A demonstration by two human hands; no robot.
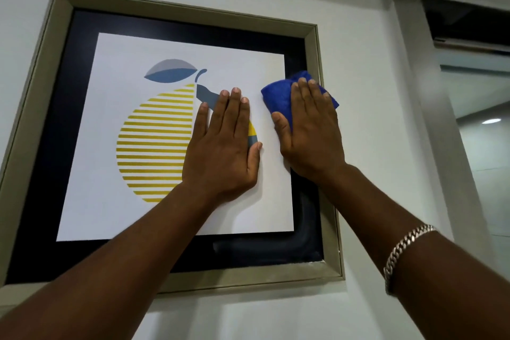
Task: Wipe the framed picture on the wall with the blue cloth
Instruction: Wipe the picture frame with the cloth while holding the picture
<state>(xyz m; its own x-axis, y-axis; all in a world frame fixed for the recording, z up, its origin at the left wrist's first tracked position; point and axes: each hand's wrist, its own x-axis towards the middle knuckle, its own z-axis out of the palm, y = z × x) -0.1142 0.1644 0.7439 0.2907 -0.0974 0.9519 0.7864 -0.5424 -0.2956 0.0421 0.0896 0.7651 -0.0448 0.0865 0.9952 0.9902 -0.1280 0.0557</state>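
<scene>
The framed picture [154, 130] hangs on the white wall [367, 146], its left edge and lower-left corner cut off by the view and much of the striped yellow fruit's right side hidden behind the left hand [223, 146], which lies flat on the glass with fingers together and holds nothing. The right hand [311, 130] presses the blue cloth [278, 99] flat against the picture's right side, fingers spread over it so most of the cloth is covered and only bunched edges show. A chain bracelet [405, 251] circles the right wrist.
</scene>
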